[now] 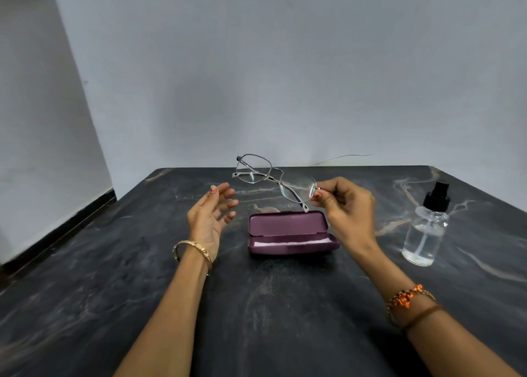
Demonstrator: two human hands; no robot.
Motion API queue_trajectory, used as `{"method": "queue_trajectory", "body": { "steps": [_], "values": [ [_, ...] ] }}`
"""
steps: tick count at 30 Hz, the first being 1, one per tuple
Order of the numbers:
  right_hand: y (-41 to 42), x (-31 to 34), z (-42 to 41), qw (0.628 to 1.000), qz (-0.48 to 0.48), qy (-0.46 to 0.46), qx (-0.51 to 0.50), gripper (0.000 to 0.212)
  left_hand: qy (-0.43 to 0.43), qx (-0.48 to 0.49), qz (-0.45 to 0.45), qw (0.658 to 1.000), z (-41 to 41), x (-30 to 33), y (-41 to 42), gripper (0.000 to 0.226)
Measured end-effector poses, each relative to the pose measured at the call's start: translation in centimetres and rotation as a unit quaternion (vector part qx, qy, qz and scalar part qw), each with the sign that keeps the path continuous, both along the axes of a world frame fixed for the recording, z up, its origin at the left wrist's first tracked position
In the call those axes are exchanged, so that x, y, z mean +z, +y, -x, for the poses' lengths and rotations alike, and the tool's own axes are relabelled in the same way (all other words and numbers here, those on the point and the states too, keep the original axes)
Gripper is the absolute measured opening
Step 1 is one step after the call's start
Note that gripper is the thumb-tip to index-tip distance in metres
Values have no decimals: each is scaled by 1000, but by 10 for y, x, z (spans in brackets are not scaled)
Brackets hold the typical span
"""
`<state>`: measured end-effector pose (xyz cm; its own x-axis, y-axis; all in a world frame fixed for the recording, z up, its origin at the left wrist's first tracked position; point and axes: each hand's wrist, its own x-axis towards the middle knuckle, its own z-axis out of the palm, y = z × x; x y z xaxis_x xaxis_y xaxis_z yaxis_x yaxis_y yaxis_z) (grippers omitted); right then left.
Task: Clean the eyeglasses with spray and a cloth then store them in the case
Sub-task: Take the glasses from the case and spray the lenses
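On the dark marble table (pixel 114 291) I've got the purple case (pixel 291 234) lying open with a white strip inside, maybe the cloth, and the spray bottle (pixel 425 228) standing untouched off to the right. My right hand (pixel 348 208) pinches the wire-rimmed eyeglasses (pixel 273 178) by one corner, aloft over the case, left hand (pixel 211 214) spread wide and empty; I'd judge spraying, wiping and storing all remain

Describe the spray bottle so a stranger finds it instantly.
Start at the dark marbled table and go to its right side, beyond the right hand. The spray bottle stands upright there, alone: clear glass, black nozzle, unlike the purple case.
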<state>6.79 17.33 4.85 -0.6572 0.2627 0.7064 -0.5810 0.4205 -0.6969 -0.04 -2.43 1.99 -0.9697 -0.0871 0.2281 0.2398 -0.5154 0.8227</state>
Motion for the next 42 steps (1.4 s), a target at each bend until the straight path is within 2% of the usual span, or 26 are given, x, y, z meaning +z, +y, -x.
{"method": "queue_trajectory", "body": {
  "steps": [5, 9, 14, 20, 27, 33, 36, 42],
  "values": [
    [8, -8, 6, 996, 73, 0, 56, 25, 34, -52, -46, 997, -2, 7, 1, 16],
    [12, -14, 5, 995, 71, -14, 75, 29, 48, -72, -30, 996, -8, 11, 6, 26],
    [13, -14, 3, 995, 62, -9, 72, 28, 65, -91, -28, 993, -16, 17, 18, 21],
    [17, -10, 1, 991, 102, -12, 82, 25, 70, -107, -31, 991, -21, 18, 23, 17],
    [15, -1, -6, 968, 181, -18, 173, 21, 92, -115, -15, 989, -27, 24, 27, 14],
    [14, 4, -9, 975, 158, 10, 159, 22, 117, -91, 1, 989, -28, 30, 25, 17],
    [16, 7, -9, 980, 140, 40, 139, 27, 156, -74, 11, 985, -26, 37, 22, 18],
    [19, 9, -9, 982, 119, 79, 121, 28, 182, -47, 9, 982, -29, 41, 24, 8]
  ]
}}
